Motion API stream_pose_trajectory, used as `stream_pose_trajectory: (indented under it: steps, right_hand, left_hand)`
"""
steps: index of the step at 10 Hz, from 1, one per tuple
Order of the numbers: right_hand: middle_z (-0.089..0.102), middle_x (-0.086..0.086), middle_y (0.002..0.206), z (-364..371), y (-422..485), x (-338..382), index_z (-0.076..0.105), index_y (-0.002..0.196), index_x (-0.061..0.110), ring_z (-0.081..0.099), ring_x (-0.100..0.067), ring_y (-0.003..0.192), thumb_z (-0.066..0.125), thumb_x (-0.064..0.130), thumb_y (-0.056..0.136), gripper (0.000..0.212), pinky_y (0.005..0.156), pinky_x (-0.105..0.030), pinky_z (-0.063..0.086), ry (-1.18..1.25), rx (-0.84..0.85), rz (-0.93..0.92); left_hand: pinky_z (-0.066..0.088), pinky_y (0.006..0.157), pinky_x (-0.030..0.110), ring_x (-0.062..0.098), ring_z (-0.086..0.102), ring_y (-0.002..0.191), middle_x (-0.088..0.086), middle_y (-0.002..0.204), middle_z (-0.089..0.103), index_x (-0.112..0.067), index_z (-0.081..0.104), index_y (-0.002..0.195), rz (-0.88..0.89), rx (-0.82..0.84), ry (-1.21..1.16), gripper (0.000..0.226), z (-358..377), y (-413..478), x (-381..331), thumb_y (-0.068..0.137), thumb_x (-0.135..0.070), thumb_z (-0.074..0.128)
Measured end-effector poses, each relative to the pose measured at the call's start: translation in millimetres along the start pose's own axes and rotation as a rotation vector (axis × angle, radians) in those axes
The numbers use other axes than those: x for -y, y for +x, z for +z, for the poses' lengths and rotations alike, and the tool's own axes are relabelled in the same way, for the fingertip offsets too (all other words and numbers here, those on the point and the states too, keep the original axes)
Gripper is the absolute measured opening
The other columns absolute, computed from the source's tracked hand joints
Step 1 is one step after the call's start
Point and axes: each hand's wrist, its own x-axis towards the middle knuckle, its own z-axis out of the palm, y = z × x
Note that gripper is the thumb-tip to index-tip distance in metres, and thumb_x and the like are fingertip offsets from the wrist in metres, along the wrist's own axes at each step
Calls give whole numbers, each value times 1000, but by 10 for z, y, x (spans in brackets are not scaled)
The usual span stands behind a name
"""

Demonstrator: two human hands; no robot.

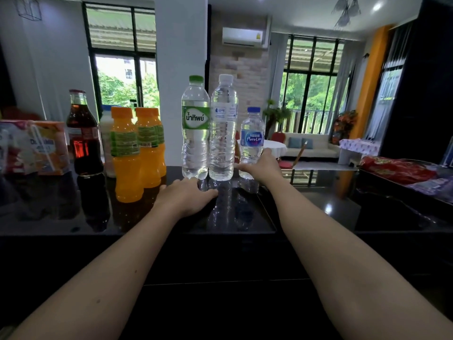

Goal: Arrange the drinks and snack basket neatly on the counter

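Three water bottles stand in a row on the black glossy counter (61,212): a tall green-capped one (195,128), a tall clear-capped one (223,128) and a small blue-capped one (252,136). My right hand (262,165) grips the small bottle low down, thumb on its right side and fingers across its front. Flat on the counter, my left hand (186,195) has its fingertips just short of the green-capped bottle's base. At the right edge sits the dark snack basket (392,186), holding red and purple snack bags.
Left of the water stand three orange juice bottles (125,153), a white bottle (106,143), a glass cola bottle (84,133) and a pack of drink cartons (34,146). A white pillar (181,45) rises behind the counter.
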Motion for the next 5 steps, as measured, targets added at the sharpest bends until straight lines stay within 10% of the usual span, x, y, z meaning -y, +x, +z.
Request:
stream_pose_trajectory:
  steps: [3, 4, 5]
  right_hand:
    - [7, -22, 156, -21, -194, 5, -9, 150, 5, 19, -40, 142, 66, 57, 80, 115, 113, -50, 25, -248, 138, 122]
    - [20, -20, 155, -104, -503, -37, 8, 151, 0, 25, -35, 141, 44, 54, 92, 87, 115, -45, 23, -430, 161, 86]
    - [31, -15, 153, -201, -796, -67, 29, 147, 3, 29, -32, 140, 25, 52, 96, 71, 115, -48, 22, -534, 200, 60]
  left_hand:
    - [52, 85, 38, 24, 59, 101, 5, 116, 63, -18, 62, 116, 13, -138, -73, 46, 15, -37, -13, 90, -53, 49]
    - [46, 59, 27, 20, 60, 75, 1, 84, 66, -17, 67, 93, 73, -545, -17, 28, -12, -222, -114, 94, -31, 44]
    - [51, 64, 29, 20, 60, 77, 1, 91, 67, -19, 64, 95, 72, -502, -92, 28, 27, -467, -117, 94, -31, 39]
